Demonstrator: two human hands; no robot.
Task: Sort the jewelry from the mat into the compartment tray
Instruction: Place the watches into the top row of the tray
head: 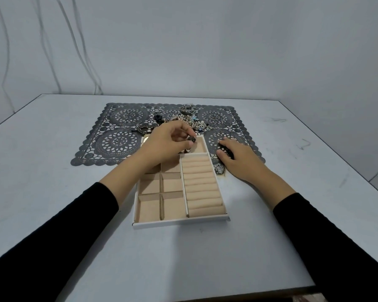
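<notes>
A beige compartment tray (179,222) with square cells on its left and a ribbed ring-roll strip on its right sits at the table's middle, its far end over a dark lace mat (116,140). A heap of jewelry (190,119) lies at the mat's far middle, with loose rings (218,120) and bangles scattered beside it. My left hand (168,141) hovers over the tray's far compartments and pinches a small dark piece (191,139) between thumb and fingertips. My right hand (234,156) rests on the mat just right of the tray, fingers relaxed, with a dark item partly under it.
The grey table (52,192) runs to a front edge near me and a right edge at far right. A pale wall with hanging cables (83,46) stands behind. A small dark patterned object (219,168) lies against the tray's right side.
</notes>
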